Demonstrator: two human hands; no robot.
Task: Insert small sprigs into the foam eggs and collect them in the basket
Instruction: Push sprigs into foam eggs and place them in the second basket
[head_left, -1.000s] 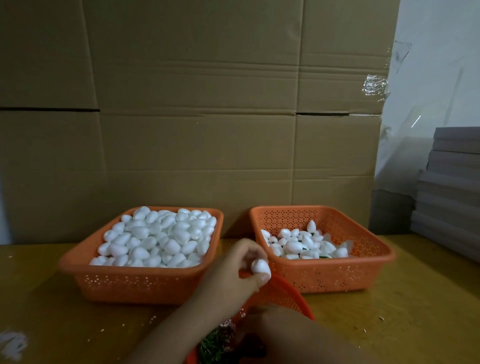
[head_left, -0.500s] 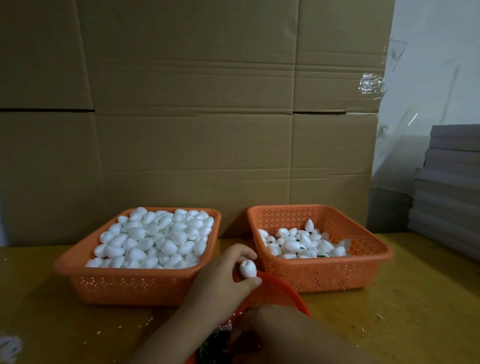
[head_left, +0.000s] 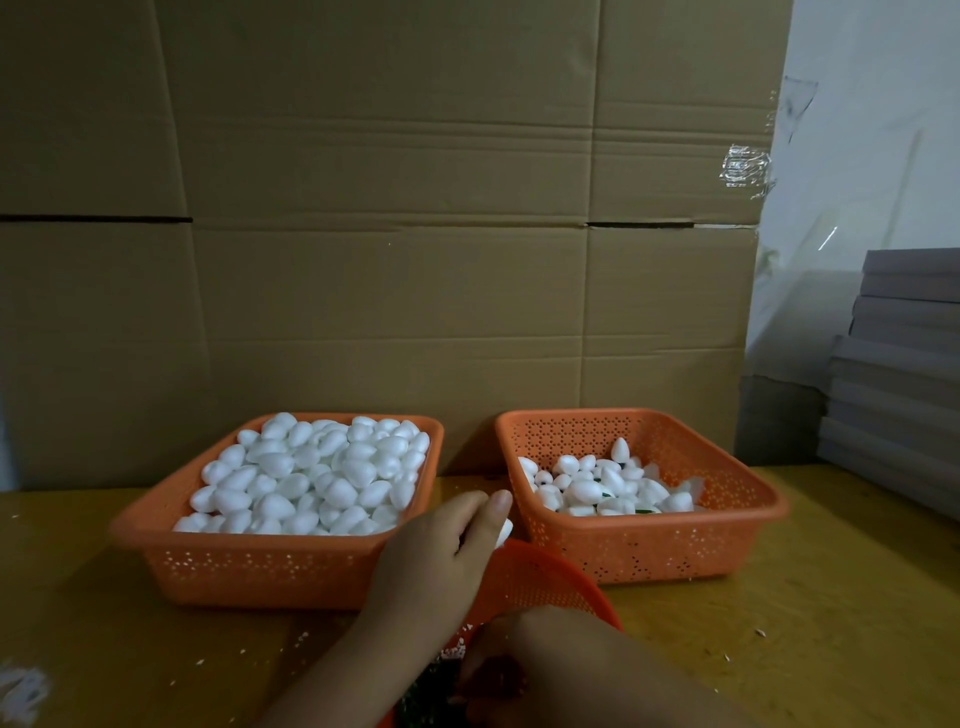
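Foam egg (head_left: 505, 531) was pinched in the left hand (head_left: 436, 551), between 2 baskets (head_left: 270, 564) (head_left: 649, 551), over the round basket's rim (head_left: 550, 564). The right hand (head_left: 498, 670), seemingly curled, was obscured among sprigs (head_left: 423, 701); its grip could not be told.

Left hand (head_left: 436, 551) grips foam egg (head_left: 504, 532) beside right basket (head_left: 649, 545)
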